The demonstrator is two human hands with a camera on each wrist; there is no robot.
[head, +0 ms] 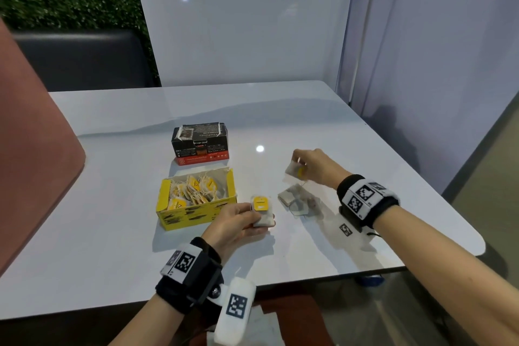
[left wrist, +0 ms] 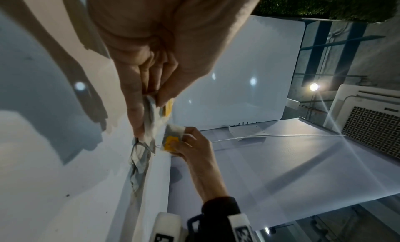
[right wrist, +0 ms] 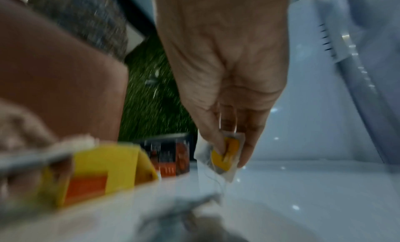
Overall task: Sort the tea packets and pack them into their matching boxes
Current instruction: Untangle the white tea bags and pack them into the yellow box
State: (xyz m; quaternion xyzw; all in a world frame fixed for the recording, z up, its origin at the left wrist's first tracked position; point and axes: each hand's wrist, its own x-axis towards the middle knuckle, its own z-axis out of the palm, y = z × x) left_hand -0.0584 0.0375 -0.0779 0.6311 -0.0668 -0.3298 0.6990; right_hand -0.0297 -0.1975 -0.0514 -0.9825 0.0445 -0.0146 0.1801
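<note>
Left hand (head: 237,220) pinches yellow-tagged white paper tea packets (head: 262,211) just right of the open yellow cardboard box (head: 196,201). Beyond its fingertips grey loose packets (head: 296,199) lie; above them right hand (head: 314,167) pinches another yellow-tagged packet (head: 295,170), bare white table (head: 365,154) beyond.

A glossy white table (head: 323,121) with rounded corners carries everything. A black tea box (head: 200,140) with a red base is set near its middle, closed. Just in front of it, an open yellow box (head: 193,213) is placed, filled with yellow-tagged tea bags. To the right of the yellow box, a small heap of loose tea packets (head: 296,199) is spread directly on the tabletop.
</note>
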